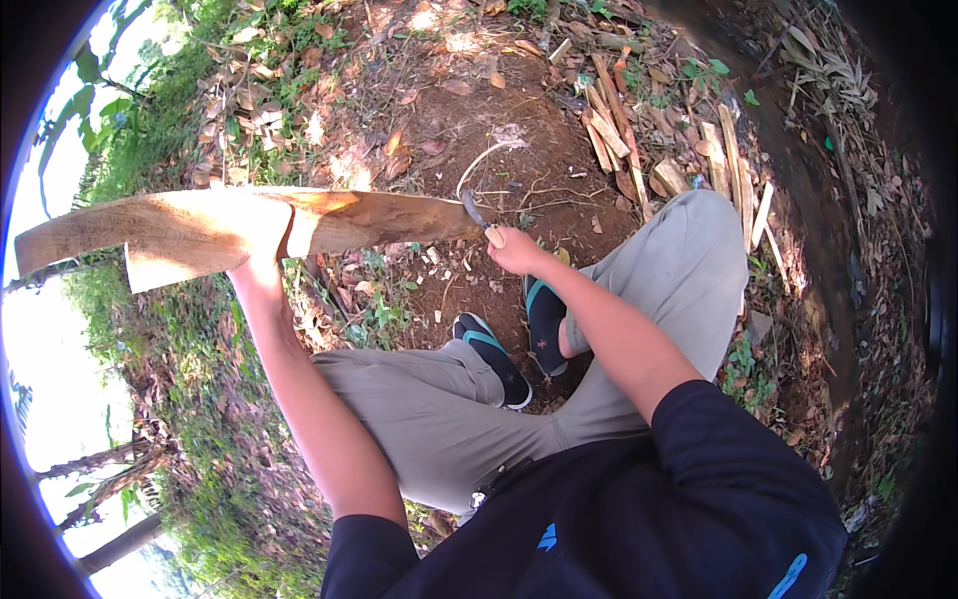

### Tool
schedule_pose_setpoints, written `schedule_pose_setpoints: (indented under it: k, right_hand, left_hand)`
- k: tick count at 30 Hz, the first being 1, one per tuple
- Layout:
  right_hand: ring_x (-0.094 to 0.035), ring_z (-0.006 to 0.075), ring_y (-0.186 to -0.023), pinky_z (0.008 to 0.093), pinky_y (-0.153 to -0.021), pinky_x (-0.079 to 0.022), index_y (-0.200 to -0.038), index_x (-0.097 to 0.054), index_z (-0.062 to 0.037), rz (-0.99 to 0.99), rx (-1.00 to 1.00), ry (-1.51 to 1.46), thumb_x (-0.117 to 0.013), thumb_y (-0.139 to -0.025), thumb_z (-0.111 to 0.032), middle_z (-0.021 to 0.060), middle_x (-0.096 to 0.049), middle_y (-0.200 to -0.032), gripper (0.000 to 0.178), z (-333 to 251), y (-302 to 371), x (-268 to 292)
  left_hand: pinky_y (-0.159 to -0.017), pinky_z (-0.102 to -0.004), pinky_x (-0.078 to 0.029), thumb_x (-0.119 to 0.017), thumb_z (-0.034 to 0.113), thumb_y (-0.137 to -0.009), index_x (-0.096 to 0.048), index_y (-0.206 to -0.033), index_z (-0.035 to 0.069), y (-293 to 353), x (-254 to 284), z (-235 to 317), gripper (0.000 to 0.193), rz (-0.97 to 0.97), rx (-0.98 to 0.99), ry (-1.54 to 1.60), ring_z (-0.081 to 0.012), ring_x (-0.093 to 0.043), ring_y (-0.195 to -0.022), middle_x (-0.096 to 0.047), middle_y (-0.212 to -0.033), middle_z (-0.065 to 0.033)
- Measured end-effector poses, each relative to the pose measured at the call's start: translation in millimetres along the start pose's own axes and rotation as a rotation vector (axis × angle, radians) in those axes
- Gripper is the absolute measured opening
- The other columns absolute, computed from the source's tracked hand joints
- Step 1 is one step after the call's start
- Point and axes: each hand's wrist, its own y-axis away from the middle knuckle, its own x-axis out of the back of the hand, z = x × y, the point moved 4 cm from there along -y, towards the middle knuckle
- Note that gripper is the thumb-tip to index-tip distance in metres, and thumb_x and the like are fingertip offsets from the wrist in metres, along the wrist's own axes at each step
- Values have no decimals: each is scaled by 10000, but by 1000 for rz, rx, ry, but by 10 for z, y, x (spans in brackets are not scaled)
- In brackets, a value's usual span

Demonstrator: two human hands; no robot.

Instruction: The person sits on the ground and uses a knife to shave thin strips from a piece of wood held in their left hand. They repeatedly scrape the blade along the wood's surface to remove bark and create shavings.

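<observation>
A long, rough wooden board [379, 217] stretches across in front of me, with a step-shaped cut towards its left end. My left hand [257, 240] grips it near the middle, its fingers mostly lost in sun glare. At the board's right end, my right hand [513, 251] is closed around the light handle of a tool with a dark curved blade [472, 208]. That blade meets the tip of the board. From it a thin pale curve runs up over the soil; whether it belongs to the tool I cannot tell.
Split wood pieces [607, 125] lie on the soil at the far right, with more sticks [736, 165] beyond my right knee. My shoes [491, 359] rest on bare dirt below the board. Green plants and dry leaves [254, 110] cover the ground at left.
</observation>
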Motion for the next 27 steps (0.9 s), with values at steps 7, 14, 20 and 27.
schedule_pose_setpoints:
  k: [7,14,20,27]
  right_hand:
    - [-235,27,-358,199,-323,-154,-919,-457,-126,-350,-402,-951,-578,-834,4,-71,-336,-543,197,-209,156,-30]
    - [-241,21,-350,198,-316,-156,-920,-459,-145,-461,-394,-1126,-549,-854,-1,-91,-310,-519,182,-217,160,26]
    - [-252,26,-353,202,-320,-164,-888,-469,-148,-599,-231,-1483,-518,-888,-48,-81,-301,-506,111,-275,121,-4]
    - [-489,176,-441,346,-398,-349,-874,-549,-82,474,-335,-397,-624,-807,-171,34,-545,-626,134,-155,2,414]
  left_hand:
    - [-1034,-367,-359,-627,90,-877,-436,-1317,-24,10,7,20,493,-5,-54,-41,-198,-490,-1141,-515,-1260,-102]
    - [-1046,-357,-344,-587,73,-900,-422,-1326,-22,65,-69,54,467,-23,-79,-70,-197,-479,-1146,-506,-1255,-111]
    - [-1105,-432,-311,-610,164,-913,-330,-1413,-11,119,-43,66,600,4,-85,-145,-229,-459,-1225,-466,-1338,-132]
    - [-1061,-409,-363,-650,181,-881,-411,-1366,1,60,26,36,570,-22,-14,-128,-229,-509,-1174,-506,-1287,-128]
